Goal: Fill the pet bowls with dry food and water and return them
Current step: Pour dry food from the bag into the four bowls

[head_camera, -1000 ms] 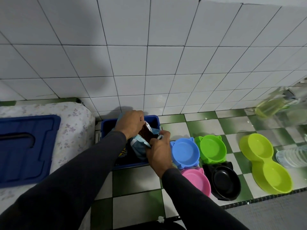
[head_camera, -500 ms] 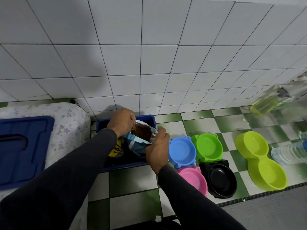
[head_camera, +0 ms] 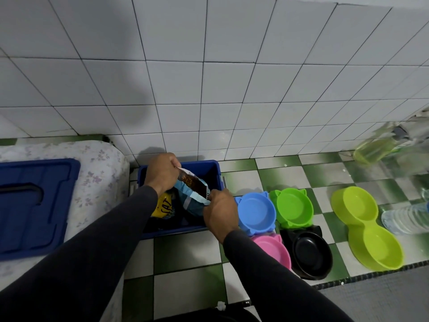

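Kibble bag [head_camera: 193, 194] is open, both hands pinching its mouth: left hand [head_camera: 162, 171], right hand [head_camera: 219, 213]. Next you tip it over the blue bowl [head_camera: 255, 211], still empty.

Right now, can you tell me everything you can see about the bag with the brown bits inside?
The light-blue and white plastic food bag is open at the top, showing brown dry kibble inside. It sits tilted in the dark-blue plastic bin, beside a yellow packet. The left hand pinches its far rim and the right hand its near rim, pulling the mouth wide.
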Available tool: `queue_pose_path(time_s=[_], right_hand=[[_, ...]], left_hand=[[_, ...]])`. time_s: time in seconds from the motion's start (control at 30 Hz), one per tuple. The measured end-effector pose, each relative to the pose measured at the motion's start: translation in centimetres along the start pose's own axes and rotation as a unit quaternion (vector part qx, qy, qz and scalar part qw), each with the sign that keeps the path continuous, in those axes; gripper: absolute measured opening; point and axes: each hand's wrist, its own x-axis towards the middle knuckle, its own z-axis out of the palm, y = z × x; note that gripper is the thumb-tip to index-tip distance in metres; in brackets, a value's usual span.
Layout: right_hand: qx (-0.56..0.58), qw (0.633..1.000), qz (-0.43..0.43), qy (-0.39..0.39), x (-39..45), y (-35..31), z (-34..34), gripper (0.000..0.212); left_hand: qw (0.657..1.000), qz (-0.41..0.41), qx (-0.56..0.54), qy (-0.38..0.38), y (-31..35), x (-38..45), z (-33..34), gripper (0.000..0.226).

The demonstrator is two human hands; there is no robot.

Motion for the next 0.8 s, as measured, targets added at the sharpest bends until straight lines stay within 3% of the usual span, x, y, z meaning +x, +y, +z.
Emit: queue_pose_path(time_s=[0.1, 0.23, 0.33, 0.43, 0.53, 0.7, 0.8], right_hand=[[-0.001, 1.000, -0.028, 0.000, -0.3, -0.2, -0.5, 0.026], [0.018, 0.999, -0.035, -0.021, -0.8, -1.0, -1.8, 0.024], [0.056, 0.997, -0.045, 0.004, -1.3, -1.8, -2.7, 0.013], [0.086, 0.994, -0.063, 0.030, -1.6, -2.4, -3.4, 0.017], [0.122, 0.989, -0.066, 0.044, -1.8, -3.3, -4.2, 0.021], [0.149, 0.980, -0.091, 0.094, -2.1, -4.9, -5.9, 0.023], [0.133, 0.974, -0.128, 0.129, -2.5, -5.9, -7.3, 0.024]], left_hand=[[0.999, -0.026, -0.023, 0.013, 0.1, -0.1, -0.3, 0.023], [0.981, -0.106, -0.157, 0.032, 0.7, -0.3, -1.0, 0.020], [0.974, -0.099, -0.205, 0.019, 1.1, -0.5, -1.9, 0.017], [0.961, -0.092, -0.260, 0.016, 1.1, -0.7, -3.2, 0.007], [0.922, -0.115, -0.371, 0.012, 0.8, -1.3, -4.5, 0.014], [0.893, -0.139, -0.428, 0.010, -1.0, -3.6, -5.4, 0.025], [0.879, -0.109, -0.463, -0.024, -1.1, -5.7, -5.5, 0.026]])
